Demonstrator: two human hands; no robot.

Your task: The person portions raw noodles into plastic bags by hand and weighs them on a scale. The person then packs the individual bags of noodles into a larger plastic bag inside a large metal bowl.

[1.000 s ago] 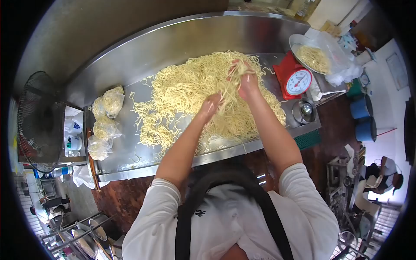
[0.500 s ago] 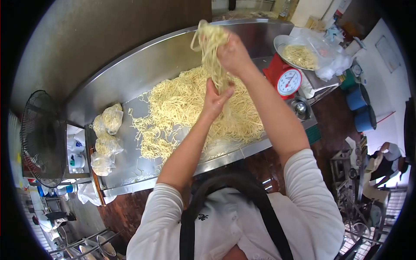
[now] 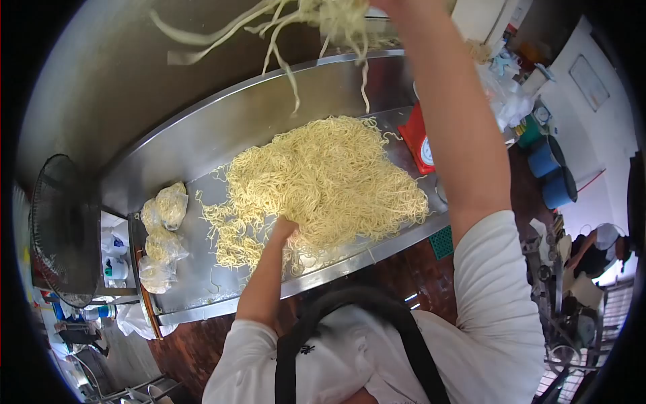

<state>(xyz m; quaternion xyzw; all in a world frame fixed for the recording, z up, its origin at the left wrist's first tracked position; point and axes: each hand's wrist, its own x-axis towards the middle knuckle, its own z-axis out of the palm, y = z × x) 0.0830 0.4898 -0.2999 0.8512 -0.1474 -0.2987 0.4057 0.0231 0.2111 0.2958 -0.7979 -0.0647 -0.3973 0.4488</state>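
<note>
A wide heap of pale yellow noodles [image 3: 323, 175] lies spread over a metal table [image 3: 195, 269]. Lifted high at the top edge of the view, my right hand [image 3: 393, 5] is partly cut off by the frame. It is closed on a bunch of noodles [image 3: 330, 17], whose loose strands swing out to the left and hang down. Low at the near edge of the heap, my left hand [image 3: 287, 227] has its fingers curled into the noodles there; the fingertips are hidden among the strands.
Bagged noodles [image 3: 165, 236] sit at the table's left end, near a black fan [image 3: 64, 229]. A red dial scale [image 3: 418, 140] stands at the right, partly behind my right arm. A raised metal wall [image 3: 222, 128] backs the table. Another person [image 3: 595, 249] is far right.
My right hand has risen with its noodles to the top edge, the strands flaring left. My left hand has left that bunch and dropped toward me into the heap.
</note>
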